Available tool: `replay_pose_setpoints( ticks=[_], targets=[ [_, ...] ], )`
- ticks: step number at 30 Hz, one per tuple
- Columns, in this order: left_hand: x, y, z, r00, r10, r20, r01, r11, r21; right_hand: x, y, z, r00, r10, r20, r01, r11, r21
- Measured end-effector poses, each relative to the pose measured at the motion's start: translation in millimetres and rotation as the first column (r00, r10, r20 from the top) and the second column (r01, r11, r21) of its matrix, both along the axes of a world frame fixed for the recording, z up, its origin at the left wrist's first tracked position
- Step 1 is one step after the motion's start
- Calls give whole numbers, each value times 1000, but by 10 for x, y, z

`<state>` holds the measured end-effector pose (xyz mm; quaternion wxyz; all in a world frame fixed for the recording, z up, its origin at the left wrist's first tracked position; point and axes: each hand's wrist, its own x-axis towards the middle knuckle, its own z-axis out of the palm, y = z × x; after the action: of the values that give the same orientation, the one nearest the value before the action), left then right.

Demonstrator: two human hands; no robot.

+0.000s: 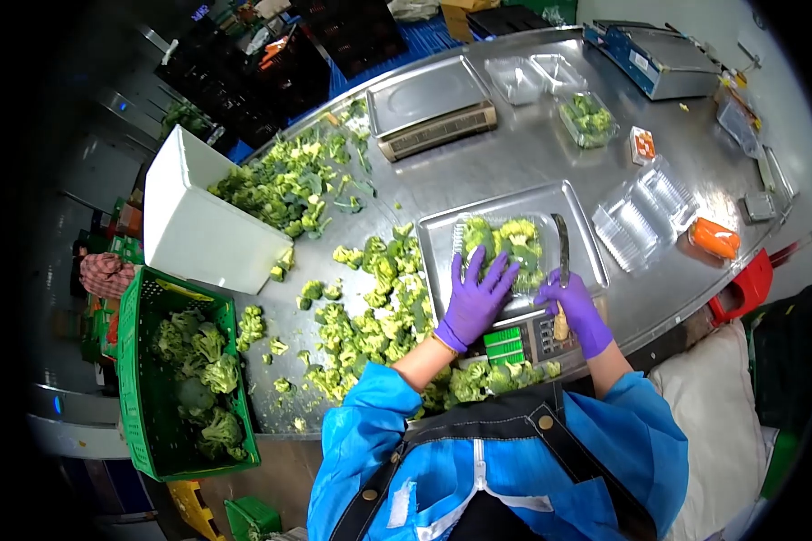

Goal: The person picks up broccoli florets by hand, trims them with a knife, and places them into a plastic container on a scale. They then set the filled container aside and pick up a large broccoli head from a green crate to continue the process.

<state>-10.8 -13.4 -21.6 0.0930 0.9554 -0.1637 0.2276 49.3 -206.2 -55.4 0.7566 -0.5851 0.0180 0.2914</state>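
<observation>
My left hand (474, 302), in a purple glove, lies with fingers spread on the near left part of a clear plastic box (543, 236) holding broccoli pieces (517, 236). That box rests on a metal tray (442, 287). On the right, my right hand (572, 305), also gloved, is closed around a knife (563, 248); its dark blade points away from me and its light handle end shows below the hand. Just in front of me, beneath the tray's near edge, are a scale's keypad (547, 338) and a green label (503, 346).
Loose broccoli (370, 325) covers the table's left side. A white foam box (198, 221) and green crate (135, 397) stand further left. Behind are a second scale (429, 95) and a packed box (588, 119). Empty clear boxes (645, 216) and a carrot pack (715, 238) lie right.
</observation>
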Motion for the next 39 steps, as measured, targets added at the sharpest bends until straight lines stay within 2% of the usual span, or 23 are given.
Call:
replay_pose_setpoints(
  ticks=[4,6,7,8,9,10,12,13,14,16,17,20,22,25,27,31,33,36,39],
  targets=[
    [-11,12,23,1000,2,-12,-2,1000,10,-13,25,-40,999,-20,47,21,1000,-19],
    [-54,43,107,995,-32,-91,30,999,-18,-63,12,-13,999,-33,36,32,999,18],
    [-79,81,125,995,-37,-96,25,991,-133,-83,5,3,999,-53,-10,54,998,42],
    [-123,122,147,999,-23,-26,13,942,-334,-83,9,17,996,-78,-51,81,994,69],
    [-144,163,85,991,129,42,-99,896,-433,-96,22,3,991,-114,-66,119,991,66],
    [-164,227,-36,956,281,86,-194,823,-534,-84,31,13,991,-123,-57,127,989,78],
    [-215,412,-265,907,262,-328,-418,478,-773,-86,22,16,995,-95,-33,97,994,42],
    [-232,497,-372,867,41,-497,-496,172,-851,-58,-7,-24,999,-30,-35,31,998,45],
    [-230,549,-304,811,-119,-573,-575,19,-818,-51,-6,-23,998,-45,-42,47,998,45],
    [-222,668,-321,770,-271,-577,-600,0,-800,-60,10,-3,996,-71,-50,75,994,82],
    [-205,688,-275,749,-270,-605,-623,24,-782,-62,-1,-21,995,-74,-61,79,993,86],
    [-87,748,-155,699,-385,-602,-673,-68,-737,-81,13,37,996,-72,-45,74,996,50],
    [-25,784,-87,646,-431,-630,-722,-75,-688,-54,5,-23,998,-48,-33,50,998,42],
    [63,897,-193,615,-442,-654,-731,-8,-682,-60,29,-30,997,-64,-33,65,997,41],
    [99,905,-159,574,-419,-704,-732,123,-670,-61,25,8,998,-55,-33,56,998,35],
    [113,895,-89,567,-395,-723,-726,175,-665,-69,39,17,998,-52,-33,53,998,27],
    [134,896,-48,511,-365,-778,-735,283,-616,-82,43,38,996,-79,-42,81,996,39],
    [157,913,-70,481,-354,-802,-731,343,-590,-78,27,35,997,-57,-54,59,998,39],
    [163,923,-88,488,-383,-784,-740,295,-605,-77,27,6,996,-62,-62,65,996,55]
  ],
)
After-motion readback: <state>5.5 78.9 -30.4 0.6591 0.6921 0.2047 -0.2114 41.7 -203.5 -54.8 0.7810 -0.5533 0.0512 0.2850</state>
